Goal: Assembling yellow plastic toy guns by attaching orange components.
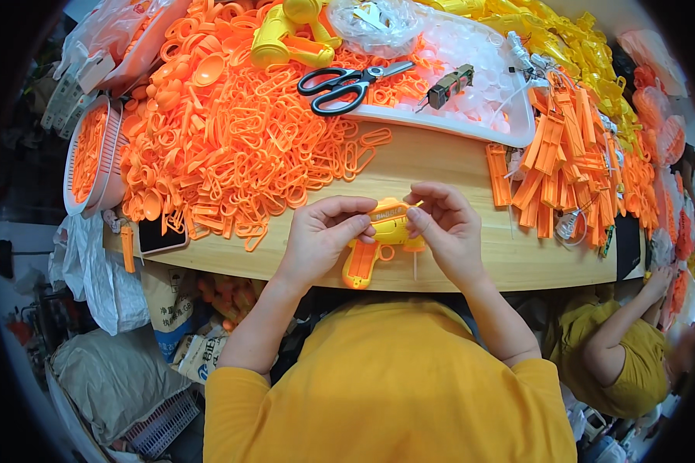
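Observation:
A yellow and orange toy gun [394, 234] lies on the table in front of me, its orange grip pointing toward me. Just over its top I hold a narrow orange plastic strip [389, 214] with raised lettering. My left hand [320, 238] pinches the strip's left end between thumb and fingers. At the other end, my right hand [449, 235] has thumb and forefinger closed on the strip. The fingertips hide both ends, and I cannot tell whether the strip touches the gun. An orange trigger ring shows below the gun's body.
Loose orange clips and rings [247, 131] cover the left of the table. Black-handled scissors [351, 83] lie beside a white tray [440, 122] of translucent pieces. Orange housings with wires [556, 147] are heaped at right. A co-worker in a yellow-green shirt [606, 347] sits at far right.

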`<action>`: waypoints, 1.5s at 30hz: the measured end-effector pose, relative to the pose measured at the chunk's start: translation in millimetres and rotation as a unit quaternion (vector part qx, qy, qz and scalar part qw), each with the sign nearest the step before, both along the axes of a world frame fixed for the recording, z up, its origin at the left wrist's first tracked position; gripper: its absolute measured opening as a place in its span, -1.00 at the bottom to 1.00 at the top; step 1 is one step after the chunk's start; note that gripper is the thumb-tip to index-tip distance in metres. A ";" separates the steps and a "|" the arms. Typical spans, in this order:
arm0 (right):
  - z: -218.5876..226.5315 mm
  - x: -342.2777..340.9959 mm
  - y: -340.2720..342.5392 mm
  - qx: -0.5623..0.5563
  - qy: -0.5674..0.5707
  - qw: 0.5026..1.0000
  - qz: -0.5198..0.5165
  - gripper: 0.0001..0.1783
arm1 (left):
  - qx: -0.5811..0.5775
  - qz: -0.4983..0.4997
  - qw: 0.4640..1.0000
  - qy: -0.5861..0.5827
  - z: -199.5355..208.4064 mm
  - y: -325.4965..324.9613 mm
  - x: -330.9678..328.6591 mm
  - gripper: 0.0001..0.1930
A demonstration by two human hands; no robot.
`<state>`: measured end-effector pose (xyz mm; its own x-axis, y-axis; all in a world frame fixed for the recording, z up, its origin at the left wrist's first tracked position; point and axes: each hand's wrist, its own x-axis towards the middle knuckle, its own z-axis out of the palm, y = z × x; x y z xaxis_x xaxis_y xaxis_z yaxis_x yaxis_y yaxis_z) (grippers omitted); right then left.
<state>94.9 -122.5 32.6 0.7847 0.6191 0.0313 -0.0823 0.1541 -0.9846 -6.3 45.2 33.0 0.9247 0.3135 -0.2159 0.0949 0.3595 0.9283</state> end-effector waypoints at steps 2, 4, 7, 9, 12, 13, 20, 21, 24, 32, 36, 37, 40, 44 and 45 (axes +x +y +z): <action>0.4 2.0 0.4 0.008 0.075 0.997 -0.008 -0.73 | -0.005 0.004 1.000 0.003 0.0 -1.8 0.6 -0.78; 0.2 3.6 -0.5 0.016 0.150 0.988 -0.017 -0.74 | -0.005 0.005 1.000 0.005 -0.6 -3.1 0.6 -0.78; 2.1 4.3 -2.1 0.073 0.279 0.957 0.015 -0.75 | -0.008 0.003 1.000 0.003 -1.3 -4.7 0.5 -0.78; 7.7 2.7 -1.0 0.065 0.330 0.942 0.009 -0.73 | -0.007 -0.004 1.000 -0.001 -1.9 -4.0 -0.2 -0.79; 7.0 1.4 -0.2 0.055 0.330 0.942 -0.009 -0.71 | 0.108 0.000 0.993 -0.036 -5.8 -5.1 -0.5 -0.78; 6.2 0.6 0.4 0.054 0.331 0.942 -0.009 -0.71 | 0.222 0.011 0.973 -0.067 -6.0 -5.9 -0.1 -0.77; 5.8 -9.5 4.3 0.019 0.271 0.962 -0.027 -0.69 | 0.592 0.002 0.776 -0.219 3.4 -4.2 1.0 -0.73; 4.6 -10.3 4.8 -0.005 0.219 0.975 -0.039 -0.68 | 0.591 0.001 0.776 -0.220 2.6 -2.9 1.7 -0.73; -14.5 -16.3 3.9 -0.082 -0.102 0.989 -0.067 -0.67 | 0.603 -0.014 0.768 -0.217 0.6 1.7 3.0 -0.69; -44.8 -1.2 1.2 -0.144 -0.428 0.887 -0.093 -0.80 | 0.602 -0.130 0.766 -0.184 5.4 9.6 8.2 -0.73; -48.5 -4.6 6.0 -0.135 -0.387 0.907 -0.096 -0.83 | 0.610 -0.130 0.764 -0.164 5.4 8.0 9.8 -0.74; -44.7 -6.9 9.1 -0.135 -0.395 0.902 -0.108 -0.83 | 0.609 -0.133 0.766 -0.160 5.0 8.7 9.4 -0.74; -45.8 -8.5 11.6 -0.129 -0.399 0.899 -0.125 -0.79 | 0.597 -0.136 0.775 -0.155 8.1 16.9 9.5 -0.71; -50.7 -7.3 11.0 -0.120 -0.393 0.903 -0.131 -0.76 | 0.405 -0.155 0.900 0.039 7.9 29.5 3.2 -0.68; -50.3 -7.9 11.6 -0.118 -0.392 0.903 -0.127 -0.76 | 0.383 -0.165 0.907 0.058 -2.1 34.1 1.3 -0.63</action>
<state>87.0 -110.9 -17.7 0.6972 0.4836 0.5292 0.6626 -0.1530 -0.7331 -5.0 79.3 30.9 0.9804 0.1224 -0.1542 0.1935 -0.4534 0.8700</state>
